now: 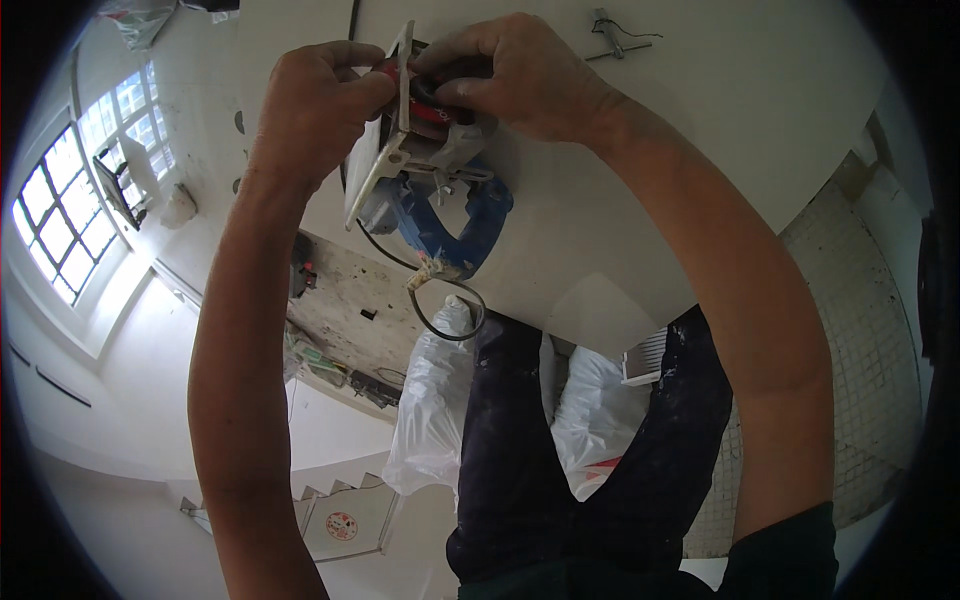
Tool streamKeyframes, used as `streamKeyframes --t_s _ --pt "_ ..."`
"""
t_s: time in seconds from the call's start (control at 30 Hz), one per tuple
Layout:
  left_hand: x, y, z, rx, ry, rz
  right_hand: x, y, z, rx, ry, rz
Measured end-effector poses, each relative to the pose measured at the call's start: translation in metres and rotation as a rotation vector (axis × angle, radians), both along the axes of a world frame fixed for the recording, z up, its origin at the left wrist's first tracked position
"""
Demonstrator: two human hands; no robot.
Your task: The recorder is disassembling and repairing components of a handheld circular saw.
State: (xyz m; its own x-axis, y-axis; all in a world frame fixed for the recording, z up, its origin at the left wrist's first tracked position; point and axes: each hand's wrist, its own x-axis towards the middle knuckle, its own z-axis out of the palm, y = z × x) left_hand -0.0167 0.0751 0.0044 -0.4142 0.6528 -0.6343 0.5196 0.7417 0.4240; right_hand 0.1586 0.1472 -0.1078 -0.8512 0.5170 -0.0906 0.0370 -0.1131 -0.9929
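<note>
A handheld circular saw with a blue, dust-marked handle lies on its side on the pale board. Its metal base plate stands on edge, facing left. Left of the plate, my left hand is closed, thumb and fingers pinching at a red disc-like part beside the plate. From the other side my right hand curls its fingers around the black and red part of the saw near the blade guard. Both sets of fingertips are partly hidden. A power cord loops from the handle.
Beyond my right hand lies a metal T-handled wrench. The large pale board reaches toward my knees. White plastic bags stand by my legs. Tools lie on the floor at left, near a barred window.
</note>
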Motion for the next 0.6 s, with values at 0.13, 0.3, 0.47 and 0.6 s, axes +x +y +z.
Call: streamKeyframes --t_s 0.13,0.3,0.47,0.6 --pt "0.003 0.001 -0.004 0.002 -0.036 0.034 0.001 0.013 0.004 0.092 -0.082 0.112" --pt "0.001 0.001 0.001 -0.094 -0.003 0.033 -0.003 0.021 0.018 0.100 -0.172 0.243" --pt "0.009 -0.002 0.010 -0.099 0.059 0.115 -0.001 0.016 0.016 0.009 -0.198 0.187" --pt "0.012 -0.017 0.024 0.423 0.173 -0.467 0.002 0.017 0.014 -0.007 -0.180 0.181"
